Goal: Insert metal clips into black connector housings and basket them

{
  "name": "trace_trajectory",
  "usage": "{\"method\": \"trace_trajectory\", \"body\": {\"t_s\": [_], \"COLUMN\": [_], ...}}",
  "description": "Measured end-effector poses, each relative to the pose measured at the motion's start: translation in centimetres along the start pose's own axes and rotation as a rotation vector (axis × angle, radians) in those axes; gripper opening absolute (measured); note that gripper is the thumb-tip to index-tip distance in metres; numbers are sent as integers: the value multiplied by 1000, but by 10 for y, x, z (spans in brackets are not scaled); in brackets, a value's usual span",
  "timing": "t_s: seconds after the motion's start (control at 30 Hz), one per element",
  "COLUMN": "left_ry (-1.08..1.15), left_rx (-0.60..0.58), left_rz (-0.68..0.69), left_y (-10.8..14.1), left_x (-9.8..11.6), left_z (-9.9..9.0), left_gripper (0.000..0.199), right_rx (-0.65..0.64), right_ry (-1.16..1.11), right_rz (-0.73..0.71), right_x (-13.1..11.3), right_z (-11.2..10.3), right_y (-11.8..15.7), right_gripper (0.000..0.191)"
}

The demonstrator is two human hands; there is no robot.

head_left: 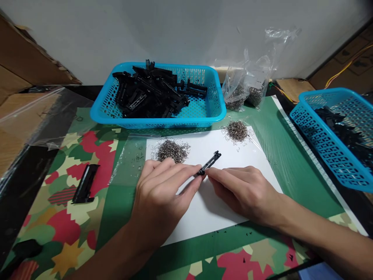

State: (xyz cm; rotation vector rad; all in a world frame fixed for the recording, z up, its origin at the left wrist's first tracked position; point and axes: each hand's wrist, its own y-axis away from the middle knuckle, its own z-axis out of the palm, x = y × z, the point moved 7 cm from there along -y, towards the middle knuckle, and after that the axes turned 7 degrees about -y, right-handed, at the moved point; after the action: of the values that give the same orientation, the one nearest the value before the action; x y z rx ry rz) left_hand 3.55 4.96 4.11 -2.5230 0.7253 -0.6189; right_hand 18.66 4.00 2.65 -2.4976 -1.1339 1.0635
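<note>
Above a white sheet of paper point(201, 221), my left hand point(163, 190) pinches one end of a narrow black plastic part point(211, 161) between thumb and index finger. The part tilts up toward the right. My right hand point(244, 190) has its fingertips pressed together against the near end of the same part; whether a small piece sits between them is hidden. Just past my left hand lies a pile of tiny metal springs or clips point(172, 151). Farther right is a smaller pile of similar metal pieces point(236, 131).
A blue basket point(157, 123) of black parts stands at the back; another blue basket point(329, 163) is at right. Clear bags point(256, 83) with metal pieces lean on the wall. A single black part point(86, 183) lies at left on the patterned cover point(62, 225).
</note>
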Motion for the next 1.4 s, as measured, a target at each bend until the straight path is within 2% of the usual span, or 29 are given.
{"method": "trace_trajectory", "body": {"t_s": [0.27,0.73,1.17,1.4], "left_ry": [-9,-26,-54,-35], "left_rx": [11,8,4,24], "left_rz": [16,23,26,32], "left_y": [2,1,4,2], "left_x": [0,3,4,3], "left_z": [-1,-2,0,-2], "left_gripper": [8,9,7,8], "right_rx": [77,22,-4,43], "right_ry": [-62,-68,-124,-111], "right_rz": [75,31,59,92], "right_x": [7,0,0,2], "right_z": [-10,-3,-1,-2], "right_y": [-2,0,1,0], "right_gripper": [17,17,18,21]}}
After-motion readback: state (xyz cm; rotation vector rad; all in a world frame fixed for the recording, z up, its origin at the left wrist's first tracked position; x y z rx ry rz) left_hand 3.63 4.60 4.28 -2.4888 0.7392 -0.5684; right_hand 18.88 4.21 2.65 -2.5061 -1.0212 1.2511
